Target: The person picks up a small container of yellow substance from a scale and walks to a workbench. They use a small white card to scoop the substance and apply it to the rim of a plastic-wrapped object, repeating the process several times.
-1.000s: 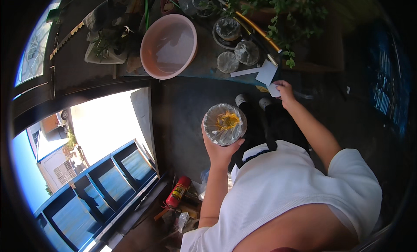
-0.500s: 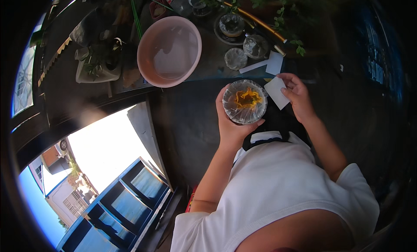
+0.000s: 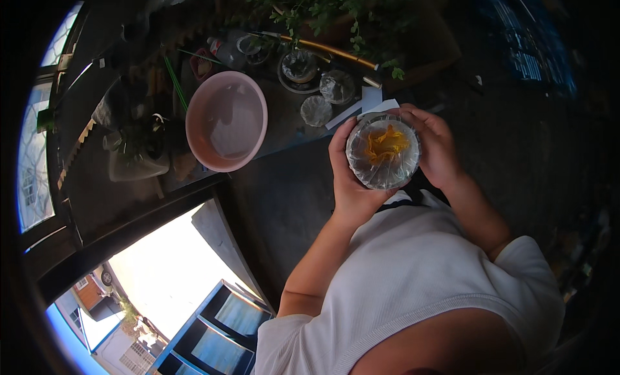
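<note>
A clear round container [image 3: 383, 151] of yellow shreds is cupped between the left hand [image 3: 349, 175] and the right hand [image 3: 436, 145], fingers curled around its rim. Beyond the hands, a pink basin [image 3: 226, 120] and small foil-covered cups [image 3: 316, 110] are set on the bench [image 3: 284, 126]. Compared with half a second earlier, the white card is no longer pinched; the right hand is now closed on the container.
</note>
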`<state>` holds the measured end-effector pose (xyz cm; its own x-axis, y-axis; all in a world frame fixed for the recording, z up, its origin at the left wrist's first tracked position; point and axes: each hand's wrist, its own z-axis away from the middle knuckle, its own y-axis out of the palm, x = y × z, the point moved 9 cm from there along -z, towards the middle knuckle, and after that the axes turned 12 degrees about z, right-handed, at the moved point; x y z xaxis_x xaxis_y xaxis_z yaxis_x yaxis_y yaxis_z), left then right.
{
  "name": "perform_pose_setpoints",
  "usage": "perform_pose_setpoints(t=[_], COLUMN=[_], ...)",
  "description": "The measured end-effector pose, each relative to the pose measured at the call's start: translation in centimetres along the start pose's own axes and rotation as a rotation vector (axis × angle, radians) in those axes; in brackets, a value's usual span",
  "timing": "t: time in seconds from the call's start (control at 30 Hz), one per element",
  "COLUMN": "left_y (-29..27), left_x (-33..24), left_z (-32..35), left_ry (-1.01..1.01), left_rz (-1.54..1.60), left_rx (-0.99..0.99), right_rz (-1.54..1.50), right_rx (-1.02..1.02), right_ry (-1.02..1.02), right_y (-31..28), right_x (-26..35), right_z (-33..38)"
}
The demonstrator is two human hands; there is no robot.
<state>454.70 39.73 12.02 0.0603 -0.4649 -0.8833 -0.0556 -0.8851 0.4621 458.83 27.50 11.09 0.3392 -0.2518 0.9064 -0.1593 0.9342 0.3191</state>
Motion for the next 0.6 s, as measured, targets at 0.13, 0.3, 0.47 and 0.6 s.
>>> perform_pose_setpoints(t=[0.13,0.3,0.47,0.6], left_y=[3.8,6.3,6.7,7.0], left_x=[-0.7,0.4,1.3,1.6], left_z=[-0.4,-0.3,-0.6,-1.0], left_ry=[-0.13,-0.285,-0.351,-0.355], left_rz=[0.266,0.814,0.964,1.024], left_rx=[0.12,0.115,-0.052,-0.013], right_rz=[0.01,0.224,0.379,0.426], right_rx=[-0.07,-0.148,-0.105,-0.059], right_ry=[-0.041,-0.271,-0.412,-0.541], right_y=[-1.7,-3.5,-3.3,-3.6], right_x=[2.0,5.3,8.0,9.1], right_z=[0.2,0.0,-0.3,-0.7])
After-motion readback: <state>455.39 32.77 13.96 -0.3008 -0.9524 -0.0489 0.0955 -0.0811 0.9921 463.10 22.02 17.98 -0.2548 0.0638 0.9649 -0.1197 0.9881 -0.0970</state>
